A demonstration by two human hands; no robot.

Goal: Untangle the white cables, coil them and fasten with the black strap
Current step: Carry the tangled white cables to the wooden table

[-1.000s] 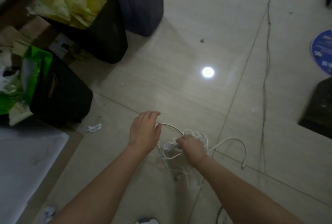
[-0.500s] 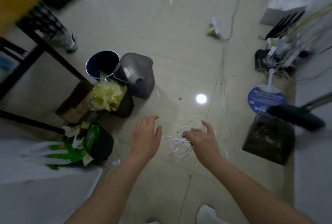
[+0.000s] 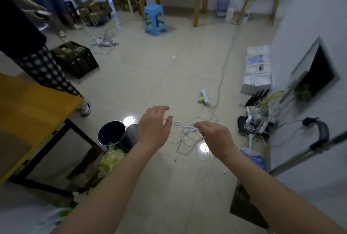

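Note:
A tangle of thin white cables (image 3: 187,134) hangs in the air in front of me, well above the floor. My right hand (image 3: 216,136) pinches the bundle at its top, and loose loops droop below and behind the fingers. My left hand (image 3: 155,127) is spread just left of the bundle, fingers apart; one strand runs up to its thumb and seems to touch it. No black strap shows anywhere in view.
A yellow table (image 3: 32,117) stands at the left, with bins (image 3: 112,134) and rubbish bags (image 3: 110,160) beside it. Another person's legs (image 3: 47,72) are at far left. A blue stool (image 3: 155,19), cords, boxes (image 3: 257,70) and a wall (image 3: 309,27) lie ahead and right.
The view has swung up from the floor to the room. My right hand has lifted the cable tangle off the floor; my left hand let go of the strand and opened.

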